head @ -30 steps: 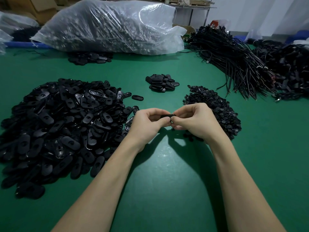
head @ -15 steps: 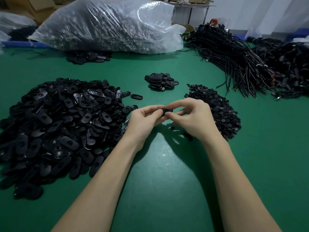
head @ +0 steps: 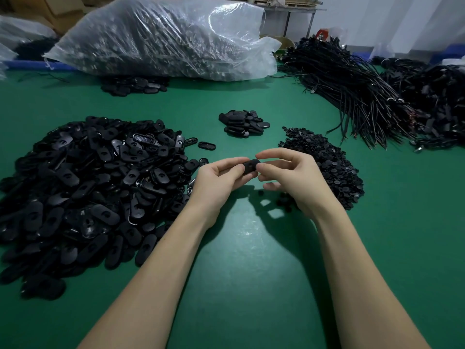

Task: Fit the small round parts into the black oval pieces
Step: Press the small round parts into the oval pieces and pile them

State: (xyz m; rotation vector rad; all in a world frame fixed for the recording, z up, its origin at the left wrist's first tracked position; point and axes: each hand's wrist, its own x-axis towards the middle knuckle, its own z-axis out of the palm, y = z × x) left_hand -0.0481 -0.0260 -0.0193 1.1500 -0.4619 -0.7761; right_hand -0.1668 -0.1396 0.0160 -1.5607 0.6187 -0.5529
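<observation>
Left hand [head: 216, 180] and right hand [head: 289, 177] pinch one oval piece [head: 250, 166] between fingertips, raised above the table [head: 251, 248] for fitting; round part apparently hidden; supply heaps lie at either side within reach.

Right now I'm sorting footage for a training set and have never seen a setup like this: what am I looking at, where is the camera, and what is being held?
No machine here: a person works with bare hands, filmed by a wide-angle camera worn on the head, looking forward and down. The left hand and right hand together pinch one black oval piece above a green table. To the left lies a big heap of oval pieces; to the right a pile of small round parts. Farther back sit a small pile of pieces, a clear plastic bag and bundles of black cords.
</observation>
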